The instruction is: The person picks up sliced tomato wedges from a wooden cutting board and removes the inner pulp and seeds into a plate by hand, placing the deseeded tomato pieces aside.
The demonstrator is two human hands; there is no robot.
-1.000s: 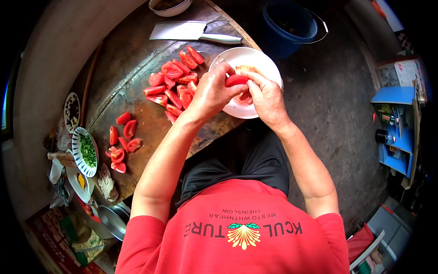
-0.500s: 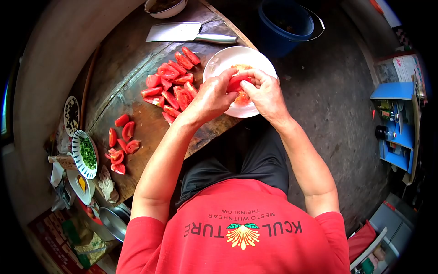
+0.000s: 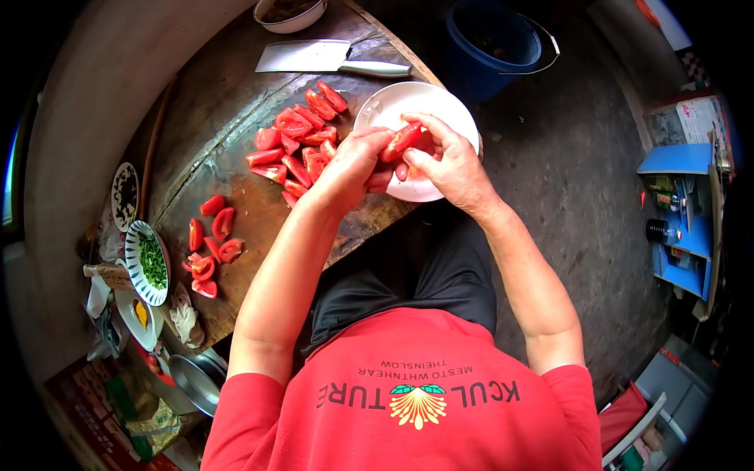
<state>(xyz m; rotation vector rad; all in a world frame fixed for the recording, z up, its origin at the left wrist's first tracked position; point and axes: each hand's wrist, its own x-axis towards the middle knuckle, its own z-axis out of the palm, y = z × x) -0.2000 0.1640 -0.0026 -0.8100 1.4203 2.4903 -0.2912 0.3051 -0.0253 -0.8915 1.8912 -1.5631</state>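
One red tomato wedge [image 3: 401,144] was held over a round white plate [image 3: 458,110] at the right-hand edge of a dark wooden bench [image 3: 263,221]. The fingers of your left hand [image 3: 357,161] pinched the wedge's left side, while the thumb and forefinger of your right hand [image 3: 454,169] pinched it from the right. Your hands hid part of the plate. Just to the left lay a pile of cut tomatoes [image 3: 293,122], some skin up, others with wet flesh showing. A smaller group of tomato pieces [image 3: 223,224] lay farther left, well apart from the pile. Beyond the pile rested a cleaver [image 3: 302,56], its blade to the left and metal handle to the right, with a white bowl [image 3: 292,27] past it. At the far left, a dish with dark marks around its rim [image 3: 137,275] held chopped greens [image 3: 152,261], near a crumpled cloth [image 3: 185,318]. Past the plate, off the bench, stood a blue bucket [image 3: 487,77].
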